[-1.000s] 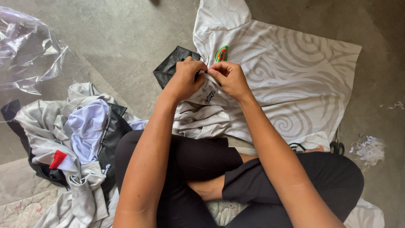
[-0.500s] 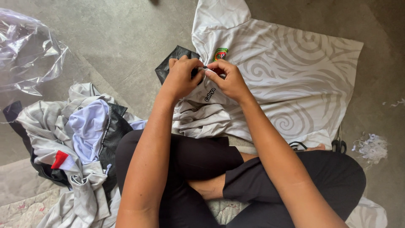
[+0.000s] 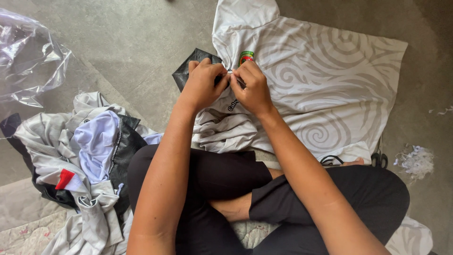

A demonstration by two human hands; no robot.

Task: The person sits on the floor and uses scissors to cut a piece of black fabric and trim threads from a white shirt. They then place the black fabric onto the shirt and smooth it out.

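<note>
The person sits cross-legged on the floor (image 3: 141,42), in black trousers (image 3: 226,189), with both forearms reaching forward. To the left of the knees lies a heap of clothes (image 3: 80,160) in grey, pale lilac and black, with a small red patch near its lower edge. Past the knees, a white shirt (image 3: 325,85) with a grey swirl pattern is spread flat on the floor, its near edge bunched into folds just in front of the legs. The left hand (image 3: 204,81) and the right hand (image 3: 253,87) meet on this shirt near its collar, fingers closed and pinching the fabric between them, knuckles almost touching. A small green and red badge (image 3: 245,56) shows just beyond the right hand. A black piece of cloth (image 3: 186,71) sticks out from under the left hand. Farther left, a crumpled clear plastic bag (image 3: 28,61) lies on the floor. At the right edge sit some white scraps (image 3: 416,160).
</note>
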